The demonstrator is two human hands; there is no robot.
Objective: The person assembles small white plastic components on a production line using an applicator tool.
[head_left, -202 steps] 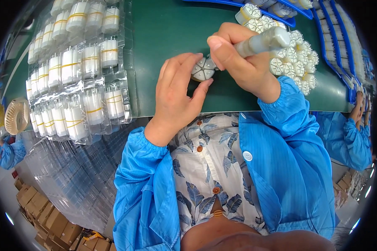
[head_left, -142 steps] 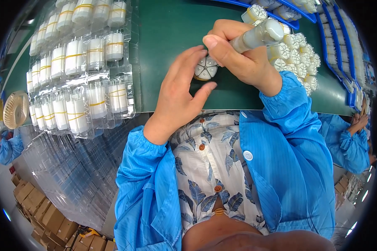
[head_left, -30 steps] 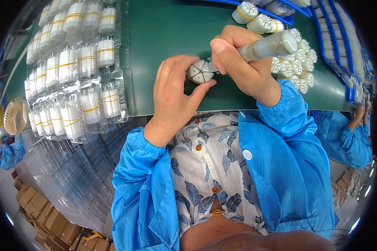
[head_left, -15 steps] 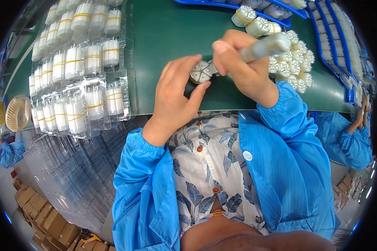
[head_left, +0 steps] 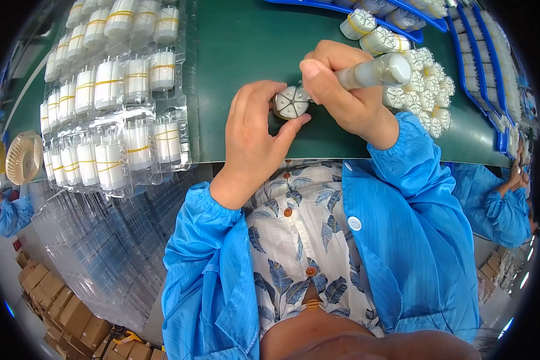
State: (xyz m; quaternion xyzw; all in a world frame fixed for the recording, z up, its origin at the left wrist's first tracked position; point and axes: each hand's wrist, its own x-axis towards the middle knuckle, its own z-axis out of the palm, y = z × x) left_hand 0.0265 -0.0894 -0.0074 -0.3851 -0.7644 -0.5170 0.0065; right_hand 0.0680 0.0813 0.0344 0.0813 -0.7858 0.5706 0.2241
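Holding a segmented cylinder [head_left: 292,102] left and pale-handled tool [head_left: 375,72] right, the hands [head_left: 250,125] have bare tabletop [head_left: 240,48] ahead, its near edge [head_left: 212,162] behind.

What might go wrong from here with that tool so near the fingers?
A slip of the tool in the right hand might nick the left hand beside the round piece.
Uneven pressure could tip that piece.
The right sleeve might nudge the nearby pile of similar pieces.
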